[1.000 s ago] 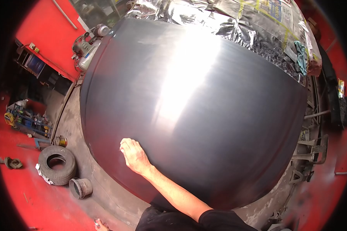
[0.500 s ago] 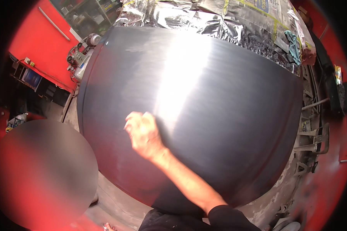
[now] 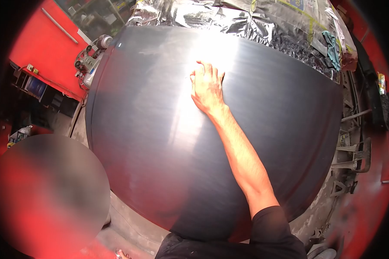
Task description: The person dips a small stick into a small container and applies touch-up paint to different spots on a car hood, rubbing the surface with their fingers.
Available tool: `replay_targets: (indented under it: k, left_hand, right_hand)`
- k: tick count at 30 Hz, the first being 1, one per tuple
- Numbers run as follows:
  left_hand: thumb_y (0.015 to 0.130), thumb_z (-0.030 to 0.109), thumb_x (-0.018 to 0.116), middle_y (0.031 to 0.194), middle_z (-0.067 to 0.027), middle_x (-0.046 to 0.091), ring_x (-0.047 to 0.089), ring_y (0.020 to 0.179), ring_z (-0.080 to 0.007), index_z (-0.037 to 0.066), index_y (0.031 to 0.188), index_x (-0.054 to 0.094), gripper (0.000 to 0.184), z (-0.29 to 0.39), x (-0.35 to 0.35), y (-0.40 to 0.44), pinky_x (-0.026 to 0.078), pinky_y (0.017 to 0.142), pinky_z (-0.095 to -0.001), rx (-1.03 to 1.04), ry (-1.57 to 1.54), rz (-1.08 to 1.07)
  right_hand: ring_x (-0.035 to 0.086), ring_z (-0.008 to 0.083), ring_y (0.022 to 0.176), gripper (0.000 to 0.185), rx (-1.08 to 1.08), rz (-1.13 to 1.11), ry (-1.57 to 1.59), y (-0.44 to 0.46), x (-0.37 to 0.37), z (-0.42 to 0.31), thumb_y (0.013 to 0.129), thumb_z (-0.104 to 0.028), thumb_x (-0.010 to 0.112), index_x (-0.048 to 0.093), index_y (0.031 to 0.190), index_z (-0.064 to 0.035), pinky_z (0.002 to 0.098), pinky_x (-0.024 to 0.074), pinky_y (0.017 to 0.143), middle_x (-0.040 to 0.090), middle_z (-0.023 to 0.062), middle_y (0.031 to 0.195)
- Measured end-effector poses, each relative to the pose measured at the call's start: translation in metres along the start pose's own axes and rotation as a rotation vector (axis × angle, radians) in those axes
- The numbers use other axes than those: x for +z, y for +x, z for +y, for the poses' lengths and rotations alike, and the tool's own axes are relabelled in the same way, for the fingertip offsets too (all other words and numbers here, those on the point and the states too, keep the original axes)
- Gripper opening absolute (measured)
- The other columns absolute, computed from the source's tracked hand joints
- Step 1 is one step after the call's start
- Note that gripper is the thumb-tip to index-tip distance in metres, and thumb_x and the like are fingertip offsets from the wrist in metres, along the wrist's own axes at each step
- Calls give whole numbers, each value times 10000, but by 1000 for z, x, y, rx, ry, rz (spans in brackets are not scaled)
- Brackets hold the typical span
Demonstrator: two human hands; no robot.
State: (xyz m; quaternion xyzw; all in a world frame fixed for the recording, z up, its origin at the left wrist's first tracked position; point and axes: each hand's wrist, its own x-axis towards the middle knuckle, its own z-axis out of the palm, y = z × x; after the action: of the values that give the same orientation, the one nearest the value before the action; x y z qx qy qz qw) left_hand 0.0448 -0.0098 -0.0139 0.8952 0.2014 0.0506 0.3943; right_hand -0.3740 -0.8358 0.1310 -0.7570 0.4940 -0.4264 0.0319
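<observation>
A dark grey car hood (image 3: pixel 142 116) fills most of the head view, with a bright band of light down its middle. My right hand (image 3: pixel 208 88) is palm down on its upper middle, inside that bright band. The fingers are apart and slightly bent, their tips towards the far edge. Nothing shows in the hand; the underside of the palm is hidden. My right forearm reaches in from the lower right, out of a black sleeve (image 3: pixel 270 224). My left hand is out of view.
Beyond the hood, silver foil (image 3: pixel 194 17) and taped newspaper (image 3: pixel 285 17) cover the car. A teal cloth (image 3: pixel 331 49) hangs at the far right. An air compressor (image 3: pixel 88 69) stands left, metal brackets (image 3: pixel 354 157) right. A blurred disc (image 3: pixel 49 194) hides the lower left.
My right hand has moved up and to the right over the hood, from left of the bright band into it. The arm is now stretched farther forward.
</observation>
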Motion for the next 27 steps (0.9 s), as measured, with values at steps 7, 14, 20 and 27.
replay_targets:
  k: [7, 14, 20, 27]
  left_hand:
    - [836, 513, 960, 1100, -106, 743, 756, 843, -277, 162, 1380, 597, 742, 3, -3, -1, 439, 529, -324, 11, 9, -1]
    - [837, 511, 960, 1099, -103, 743, 754, 844, -277, 164, 1381, 598, 740, 3, -3, -2, 444, 537, -326, 14, -2, -7]
    - [838, 509, 960, 1097, -101, 742, 753, 844, -278, 165, 1383, 600, 738, 6, 1, -5, 449, 544, -328, 28, -2, -28]
    - [838, 507, 960, 1096, -98, 741, 751, 845, -278, 167, 1384, 601, 736, 9, 1, -8, 455, 552, -330, 23, -19, -36]
  right_hand:
    - [554, 385, 1339, 160, 5, 87, -3, 36, 12, 45, 1012, -153, 669, 641, 1160, -97, 757, 384, 1072, 538, 152, 1498]
    - [543, 407, 1346, 191, -60, 28, 42, 17, 3, 23, 1011, -130, 682, 664, 1180, -41, 564, 442, 1108, 544, 190, 1519]
    - [559, 391, 1318, 171, -125, -59, -1, -9, 5, 1, 960, -88, 670, 666, 1130, -81, 674, 431, 1121, 517, 178, 1513]
    - [566, 398, 1329, 168, -135, -35, -67, 15, 1, 33, 1002, -131, 660, 666, 1155, -62, 634, 442, 1104, 534, 184, 1532]
